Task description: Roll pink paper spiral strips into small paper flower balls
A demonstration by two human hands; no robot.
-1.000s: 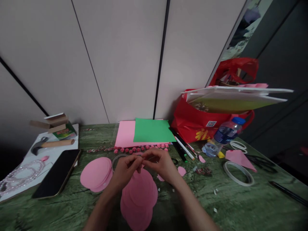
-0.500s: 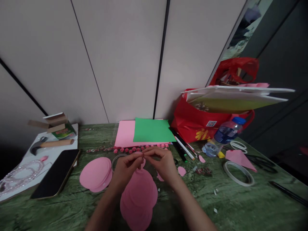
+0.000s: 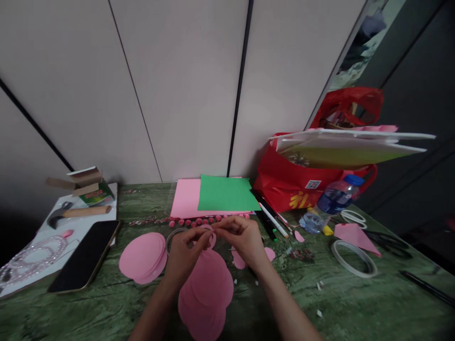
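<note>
My left hand and my right hand meet at their fingertips above the middle of the table. Both are closed in a pinch, thumb against forefinger. What lies between the fingers is too small to make out. A small pink ring shows just below and behind the fingertips; whether it is held or lies on the table I cannot tell. Below the hands, between my forearms, overlapping pink paper rounds are spread. To the left sits a second stack of pink paper ovals. Small pink paper pieces lie beside my right hand.
Behind the hands lie a row of pink pompoms and green paper. A phone and a hammer are left. On the right are a red bag, a water bottle and a tape roll.
My fingertips stay together, with the right hand's fingers shifted slightly. More of the pink ring shows below them. The whole view has moved a little; the things on the table lie as before.
</note>
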